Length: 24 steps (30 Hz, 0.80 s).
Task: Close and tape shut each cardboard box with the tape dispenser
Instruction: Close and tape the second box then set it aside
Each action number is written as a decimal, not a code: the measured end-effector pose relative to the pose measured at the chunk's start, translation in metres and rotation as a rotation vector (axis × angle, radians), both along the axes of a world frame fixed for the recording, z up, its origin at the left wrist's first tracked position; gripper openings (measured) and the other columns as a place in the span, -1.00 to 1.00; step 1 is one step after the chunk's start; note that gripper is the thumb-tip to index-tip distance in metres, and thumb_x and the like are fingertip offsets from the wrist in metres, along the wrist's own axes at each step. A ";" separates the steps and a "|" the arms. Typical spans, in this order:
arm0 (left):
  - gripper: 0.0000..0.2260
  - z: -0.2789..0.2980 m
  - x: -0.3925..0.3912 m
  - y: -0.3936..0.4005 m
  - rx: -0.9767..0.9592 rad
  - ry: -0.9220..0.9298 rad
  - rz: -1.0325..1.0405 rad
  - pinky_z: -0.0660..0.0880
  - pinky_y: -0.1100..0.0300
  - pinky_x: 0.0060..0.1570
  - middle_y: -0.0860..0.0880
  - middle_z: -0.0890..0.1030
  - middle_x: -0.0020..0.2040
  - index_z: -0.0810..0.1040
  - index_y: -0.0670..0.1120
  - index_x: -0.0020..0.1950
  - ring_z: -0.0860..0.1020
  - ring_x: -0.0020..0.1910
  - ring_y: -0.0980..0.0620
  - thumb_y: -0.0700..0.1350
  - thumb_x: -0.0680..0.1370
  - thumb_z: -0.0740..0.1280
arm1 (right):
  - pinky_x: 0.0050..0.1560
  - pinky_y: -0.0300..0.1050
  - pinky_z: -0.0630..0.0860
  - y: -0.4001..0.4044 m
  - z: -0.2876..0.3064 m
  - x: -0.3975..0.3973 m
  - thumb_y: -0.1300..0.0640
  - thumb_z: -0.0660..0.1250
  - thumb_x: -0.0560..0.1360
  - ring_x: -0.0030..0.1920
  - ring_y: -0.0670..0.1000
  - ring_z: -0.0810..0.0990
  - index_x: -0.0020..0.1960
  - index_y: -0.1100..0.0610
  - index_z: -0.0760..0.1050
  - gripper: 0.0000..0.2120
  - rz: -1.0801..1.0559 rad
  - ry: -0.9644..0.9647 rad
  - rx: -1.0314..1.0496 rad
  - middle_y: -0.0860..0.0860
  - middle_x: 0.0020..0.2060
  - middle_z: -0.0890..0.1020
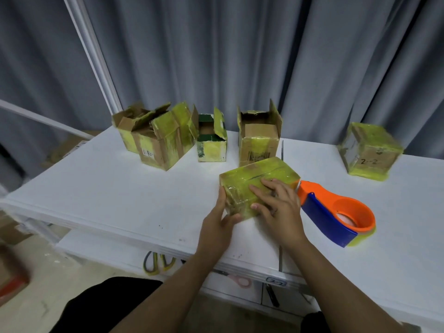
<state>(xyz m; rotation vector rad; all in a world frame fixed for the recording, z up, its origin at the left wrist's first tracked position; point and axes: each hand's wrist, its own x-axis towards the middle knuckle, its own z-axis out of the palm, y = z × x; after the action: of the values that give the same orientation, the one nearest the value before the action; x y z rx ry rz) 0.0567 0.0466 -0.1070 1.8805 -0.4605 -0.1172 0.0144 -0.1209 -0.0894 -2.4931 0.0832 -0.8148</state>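
A closed cardboard box [262, 174] covered in yellow-green tape sits near the front middle of the white table [120, 193]. My left hand [219, 219] grips its near left corner, thumb on the front face. My right hand [276, 203] lies flat on its top with straight fingers. The orange and blue tape dispenser [336, 212] rests on the table just right of the box, touched by neither hand. Further back stand three open boxes: a cluster at the left [156, 138], a small green-edged one [212, 140] and a taller one [260, 138]. A taped box marked "2-2" [370, 152] sits far right.
Grey curtains hang behind the table. Scissors [158, 263] hang under the table's front edge, and a pink-handled pair [240, 281] lies on a lower shelf. Cardboard pieces lie on the floor at the left.
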 end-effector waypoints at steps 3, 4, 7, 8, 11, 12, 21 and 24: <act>-0.30 0.007 0.005 0.005 0.017 0.023 -0.033 0.43 0.41 0.08 0.16 0.45 0.29 0.09 0.03 0.54 0.46 0.32 0.05 -0.42 0.51 0.26 | 0.21 -0.28 -0.01 -0.001 0.000 -0.001 -0.04 0.30 0.44 0.32 -0.06 0.23 0.25 -0.09 0.54 -0.62 0.017 0.009 0.030 -0.01 0.25 0.52; -0.31 0.014 0.006 0.007 0.012 0.049 -0.068 0.42 0.46 0.04 0.20 0.46 0.25 0.16 0.06 0.51 0.45 0.31 0.14 -0.39 0.50 0.32 | 0.20 -0.30 -0.01 0.000 0.000 -0.002 -0.04 0.31 0.44 0.32 -0.07 0.22 0.25 -0.10 0.53 -0.62 0.019 0.009 0.036 -0.02 0.26 0.52; -0.09 0.034 0.012 0.009 0.128 0.022 -0.141 0.19 0.39 0.30 0.19 0.26 0.36 -0.03 0.08 0.52 0.20 0.39 0.31 -0.07 0.38 0.52 | 0.19 -0.33 -0.03 0.000 0.002 -0.005 -0.04 0.31 0.43 0.32 -0.08 0.22 0.25 -0.11 0.54 -0.62 0.020 0.008 0.029 -0.03 0.26 0.52; 0.06 0.037 0.017 0.009 0.215 -0.006 -0.144 0.06 0.28 0.40 0.10 0.11 0.48 -0.15 -0.01 0.55 0.04 0.48 0.22 0.04 0.33 0.55 | 0.19 -0.33 -0.03 0.000 0.002 -0.005 -0.04 0.31 0.43 0.32 -0.08 0.22 0.24 -0.11 0.54 -0.62 0.019 0.006 0.018 -0.03 0.26 0.52; 0.16 0.039 0.040 0.006 0.249 0.002 -0.199 0.13 0.22 0.43 0.03 0.11 0.53 -0.15 -0.01 0.55 0.07 0.51 0.07 0.14 0.23 0.59 | 0.24 -0.40 -0.08 -0.003 0.001 -0.005 -0.05 0.31 0.43 0.31 -0.09 0.23 0.23 -0.12 0.55 -0.63 0.016 -0.007 -0.002 -0.04 0.25 0.53; 0.10 0.042 0.046 0.006 0.213 0.045 -0.218 0.25 0.37 0.28 0.08 0.28 0.44 -0.02 -0.01 0.54 0.23 0.43 0.11 0.07 0.22 0.62 | 0.26 -0.44 -0.13 -0.004 0.001 -0.004 -0.07 0.31 0.43 0.30 -0.10 0.23 0.23 -0.12 0.55 -0.63 0.018 -0.012 -0.002 -0.05 0.25 0.53; -0.46 0.035 0.077 0.013 0.043 0.087 -0.209 0.46 0.37 0.01 0.02 0.53 0.12 0.41 0.02 0.15 0.50 0.14 0.11 -0.25 0.30 0.57 | 0.30 -0.42 -0.12 -0.005 -0.006 0.003 -0.16 0.22 0.44 0.31 -0.08 0.26 0.21 -0.13 0.56 -0.62 0.025 -0.075 -0.005 -0.07 0.21 0.55; -0.38 0.033 0.069 0.015 0.014 0.099 -0.238 0.43 0.37 0.14 0.09 0.47 0.30 0.32 0.05 0.38 0.43 0.28 0.20 -0.22 0.41 0.49 | 0.30 -0.43 -0.11 -0.006 -0.007 0.004 -0.17 0.22 0.45 0.31 -0.15 0.22 0.23 -0.13 0.54 -0.61 0.032 -0.074 0.015 -0.11 0.21 0.52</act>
<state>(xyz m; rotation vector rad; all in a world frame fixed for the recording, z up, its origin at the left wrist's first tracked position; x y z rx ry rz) 0.1259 0.0618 -0.0739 1.8182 -0.6153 -0.3713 0.0185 -0.1270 -0.0965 -2.4416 0.0237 -0.8886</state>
